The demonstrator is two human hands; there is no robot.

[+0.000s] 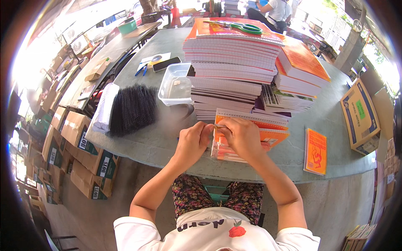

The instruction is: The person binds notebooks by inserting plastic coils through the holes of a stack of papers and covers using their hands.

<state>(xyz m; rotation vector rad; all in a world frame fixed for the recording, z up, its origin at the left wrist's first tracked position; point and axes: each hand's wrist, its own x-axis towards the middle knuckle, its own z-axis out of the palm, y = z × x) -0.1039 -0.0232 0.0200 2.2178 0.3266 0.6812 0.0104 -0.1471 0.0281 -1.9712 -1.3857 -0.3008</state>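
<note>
My left hand [193, 140] and my right hand [242, 136] meet at the near edge of the grey desk [155, 142], both closed on the small stack of orange-covered spiral notebooks [268, 136] lying right in front of me. The fingers of my left hand are curled and pinch at the stack's left edge; my right hand lies on top of the stack with its fingers bent down onto the same edge. What exactly sits between my fingertips is too small to tell.

At twelve o'clock from my hands rises a tall pile of white-paged notebooks with an orange cover on top [232, 62], and a pair of green-handled scissors [245, 28] rests on it. At ten o'clock stands a clear plastic tub [176, 85], and further to nine o'clock a bundle of black spiral binding coils [133, 108]. At three o'clock a single orange notebook [315, 151] lies flat, apart from my stack, with a cardboard box [360, 117] beyond it.
</note>
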